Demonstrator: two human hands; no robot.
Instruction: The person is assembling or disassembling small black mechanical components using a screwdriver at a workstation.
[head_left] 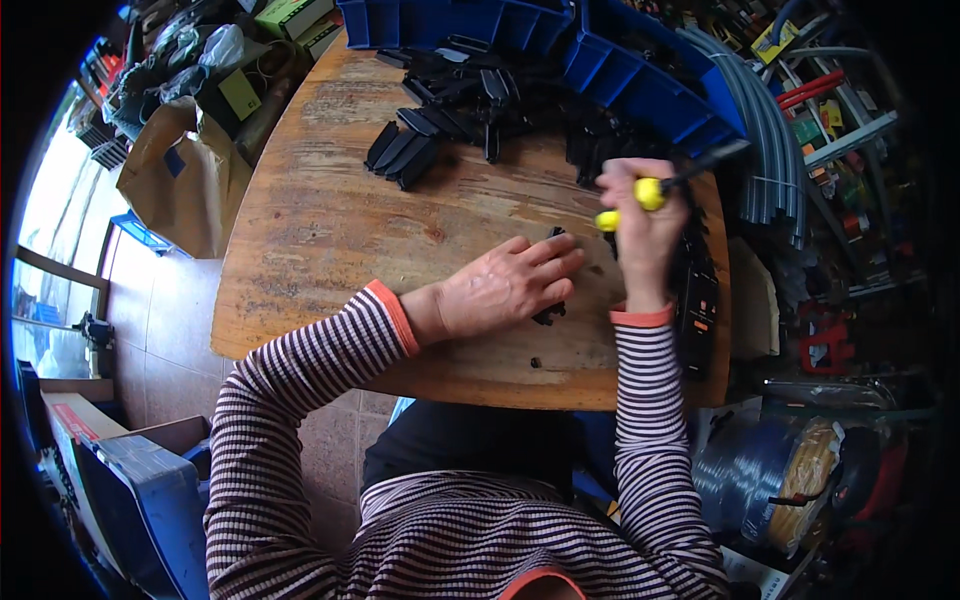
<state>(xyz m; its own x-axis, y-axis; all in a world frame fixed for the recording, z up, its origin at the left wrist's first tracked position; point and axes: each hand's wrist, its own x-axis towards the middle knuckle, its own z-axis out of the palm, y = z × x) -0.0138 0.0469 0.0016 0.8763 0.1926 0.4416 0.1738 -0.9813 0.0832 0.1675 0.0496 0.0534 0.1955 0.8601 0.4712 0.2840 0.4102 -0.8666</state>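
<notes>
My left hand (500, 285) lies palm down on the wooden table (330, 220), its fingers curled over a black part (550, 316). Bits of that part stick out above and below the fingers; the rest is hidden. To the right, my right hand (645, 220) is raised and closed around a yellow-and-black tool (650, 193). The tool's dark end points to the far right; blur hides its exact kind. Beyond the hands, several long black plastic pieces (405, 155) lie in a loose pile.
Blue plastic bins (455, 28) line the far edge of the table. A black box (698, 305) lies by the right edge. Coiled grey tubing (770, 140) and cluttered shelves stand on the right. A paper bag (195, 190) is on the left; a blue bin (150, 500) stands lower left.
</notes>
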